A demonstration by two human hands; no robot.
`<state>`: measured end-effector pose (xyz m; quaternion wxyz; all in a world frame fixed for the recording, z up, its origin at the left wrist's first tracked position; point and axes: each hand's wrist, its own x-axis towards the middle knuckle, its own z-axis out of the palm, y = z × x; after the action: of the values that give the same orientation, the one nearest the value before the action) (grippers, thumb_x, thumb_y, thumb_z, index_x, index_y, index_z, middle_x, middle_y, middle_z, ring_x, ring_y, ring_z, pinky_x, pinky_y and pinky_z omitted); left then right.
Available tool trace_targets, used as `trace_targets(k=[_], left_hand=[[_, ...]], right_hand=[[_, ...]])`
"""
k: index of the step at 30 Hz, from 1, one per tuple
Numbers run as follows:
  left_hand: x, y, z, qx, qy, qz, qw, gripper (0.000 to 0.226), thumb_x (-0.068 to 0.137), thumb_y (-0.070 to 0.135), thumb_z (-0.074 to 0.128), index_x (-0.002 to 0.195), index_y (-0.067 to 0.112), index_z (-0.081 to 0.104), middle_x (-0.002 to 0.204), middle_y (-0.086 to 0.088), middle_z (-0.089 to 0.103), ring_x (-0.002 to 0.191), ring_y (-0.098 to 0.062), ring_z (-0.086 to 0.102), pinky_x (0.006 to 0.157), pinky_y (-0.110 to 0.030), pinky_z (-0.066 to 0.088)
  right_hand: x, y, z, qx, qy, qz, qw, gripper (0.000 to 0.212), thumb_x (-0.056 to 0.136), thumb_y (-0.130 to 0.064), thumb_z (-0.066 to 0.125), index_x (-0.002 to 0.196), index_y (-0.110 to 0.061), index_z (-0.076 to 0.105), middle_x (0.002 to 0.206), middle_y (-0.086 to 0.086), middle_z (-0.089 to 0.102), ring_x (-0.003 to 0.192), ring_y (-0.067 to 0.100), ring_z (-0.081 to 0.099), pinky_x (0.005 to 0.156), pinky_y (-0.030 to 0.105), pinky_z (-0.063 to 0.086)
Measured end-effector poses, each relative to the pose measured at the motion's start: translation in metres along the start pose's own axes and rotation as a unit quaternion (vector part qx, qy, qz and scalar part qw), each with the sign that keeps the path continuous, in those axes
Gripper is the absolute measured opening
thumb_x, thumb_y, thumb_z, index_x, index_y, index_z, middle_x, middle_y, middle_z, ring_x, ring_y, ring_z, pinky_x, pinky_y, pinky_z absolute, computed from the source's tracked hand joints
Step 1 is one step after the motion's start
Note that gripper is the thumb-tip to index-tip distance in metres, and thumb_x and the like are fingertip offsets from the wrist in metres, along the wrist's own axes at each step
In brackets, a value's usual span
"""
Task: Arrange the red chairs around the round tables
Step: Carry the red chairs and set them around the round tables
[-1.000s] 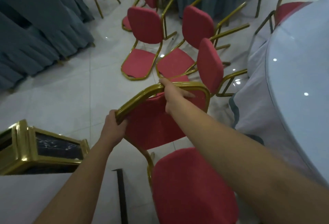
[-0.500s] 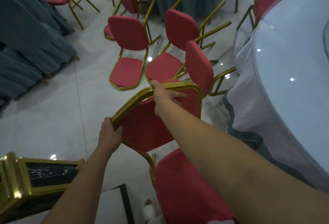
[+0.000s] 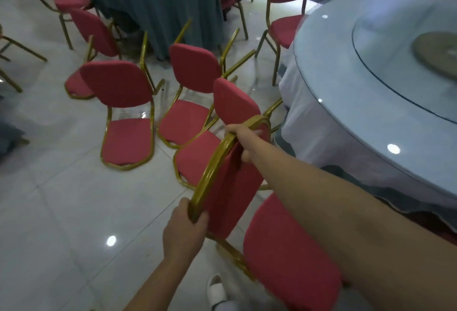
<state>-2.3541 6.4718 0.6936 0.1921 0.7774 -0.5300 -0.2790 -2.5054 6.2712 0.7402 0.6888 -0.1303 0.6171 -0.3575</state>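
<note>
The left hand point(image 3: 184, 226) grips the near corner of the gold back frame of a red chair point(image 3: 232, 187), and the right hand point(image 3: 243, 140) grips its top rail. The chair is just beside the edge of the white-clothed table point(image 3: 346, 103). Beyond, tipped red chairs point(image 3: 126, 137) lie on the floor point(image 3: 61, 199) — before a teal-draped table point(image 3: 158, 6).
</note>
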Motion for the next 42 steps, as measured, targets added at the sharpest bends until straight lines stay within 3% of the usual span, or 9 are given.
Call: trace_targets(k=[9, 12, 15, 18, 20, 22, 26, 29, 42], left_hand=[[-0.105, 0.050, 0.048, -0.088, -0.317, 0.091, 0.940, 0.033, 0.074, 0.059, 0.065, 0.097, 0.038, 0.054, 0.086, 0.016, 0.070, 0.074, 0.000, 0.065, 0.065, -0.026, 0.054], [-0.117, 0.056, 0.065, -0.029, -0.518, 0.144, 0.843, 0.034, 0.076, 0.048, 0.065, 0.109, 0.045, 0.056, 0.096, 0.012, 0.069, 0.084, -0.004, 0.064, 0.083, -0.031, 0.056], [-0.104, 0.050, 0.070, 0.144, -0.653, 0.200, 0.716, 0.039, 0.081, 0.050, 0.070, 0.115, 0.058, 0.054, 0.116, 0.017, 0.062, 0.100, 0.004, 0.059, 0.090, -0.014, 0.048], [-0.071, 0.050, 0.061, 0.167, -0.546, 0.124, 0.812, 0.040, 0.081, 0.044, 0.076, 0.118, 0.039, 0.062, 0.113, 0.011, 0.064, 0.097, -0.004, 0.064, 0.089, -0.026, 0.053], [-0.046, 0.052, 0.042, 0.113, -0.393, 0.059, 0.911, 0.062, 0.079, 0.032, 0.081, 0.134, 0.026, 0.053, 0.123, 0.001, 0.061, 0.102, -0.015, 0.062, 0.086, -0.032, 0.052], [-0.023, 0.056, 0.023, 0.066, -0.259, 0.085, 0.960, 0.093, 0.074, 0.025, 0.086, 0.150, 0.025, 0.033, 0.144, -0.003, 0.046, 0.122, -0.023, 0.052, 0.097, -0.040, 0.046], [-0.017, 0.092, 0.018, 0.170, -0.284, 0.354, 0.875, 0.093, 0.069, 0.014, 0.087, 0.145, 0.038, 0.040, 0.144, 0.008, 0.042, 0.132, -0.014, 0.039, 0.108, -0.036, 0.033], [-0.035, 0.106, 0.040, 0.282, -0.286, 0.466, 0.788, 0.052, 0.070, 0.011, 0.082, 0.117, 0.031, 0.070, 0.122, 0.007, 0.067, 0.113, -0.020, 0.061, 0.102, -0.042, 0.041], [0.024, 0.158, 0.069, 0.297, -0.240, 0.400, 0.833, 0.039, 0.080, -0.004, 0.064, 0.104, 0.024, 0.075, 0.095, 0.003, 0.068, 0.094, -0.023, 0.061, 0.082, -0.048, 0.053]], right_hand=[[-0.054, 0.040, -0.074, -0.155, -0.099, -0.062, 0.981, 0.110, 0.065, -0.008, 0.068, 0.155, -0.037, 0.014, 0.116, 0.003, 0.045, 0.090, 0.023, 0.051, 0.053, 0.030, 0.049], [-0.086, 0.069, -0.105, -0.190, -0.118, -0.066, 0.972, 0.091, 0.078, -0.008, 0.068, 0.154, -0.035, 0.026, 0.121, 0.002, 0.049, 0.099, 0.024, 0.053, 0.058, 0.026, 0.053], [-0.113, 0.099, -0.137, -0.266, -0.138, -0.064, 0.952, 0.086, 0.079, -0.021, 0.074, 0.152, -0.040, 0.032, 0.150, 0.003, 0.036, 0.129, 0.029, 0.042, 0.095, 0.037, 0.044], [-0.144, 0.119, -0.164, -0.329, -0.176, -0.075, 0.925, 0.084, 0.081, -0.033, 0.075, 0.151, -0.045, 0.030, 0.156, -0.001, 0.032, 0.137, 0.027, 0.036, 0.110, 0.042, 0.034], [-0.168, 0.135, -0.188, -0.366, -0.200, -0.104, 0.903, 0.083, 0.084, -0.040, 0.073, 0.153, -0.043, 0.026, 0.157, -0.005, 0.030, 0.137, 0.020, 0.034, 0.106, 0.034, 0.031], [-0.197, 0.160, -0.227, -0.422, -0.212, -0.133, 0.871, 0.087, 0.082, -0.043, 0.072, 0.152, -0.047, 0.021, 0.156, -0.011, 0.030, 0.129, 0.009, 0.035, 0.099, 0.028, 0.031], [-0.245, 0.243, -0.308, -0.557, -0.054, -0.204, 0.803, 0.086, 0.075, -0.034, 0.060, 0.151, -0.048, 0.022, 0.150, -0.018, 0.041, 0.134, 0.006, 0.041, 0.104, 0.024, 0.033], [-0.246, 0.274, -0.328, -0.503, -0.026, -0.192, 0.842, 0.085, 0.077, -0.018, 0.060, 0.149, -0.051, 0.028, 0.149, -0.018, 0.044, 0.135, 0.005, 0.042, 0.103, 0.011, 0.031], [-0.185, 0.216, -0.336, -0.394, -0.015, -0.226, 0.891, 0.081, 0.081, -0.001, 0.053, 0.144, -0.051, 0.038, 0.143, -0.013, 0.050, 0.123, 0.015, 0.052, 0.102, 0.034, 0.049]])
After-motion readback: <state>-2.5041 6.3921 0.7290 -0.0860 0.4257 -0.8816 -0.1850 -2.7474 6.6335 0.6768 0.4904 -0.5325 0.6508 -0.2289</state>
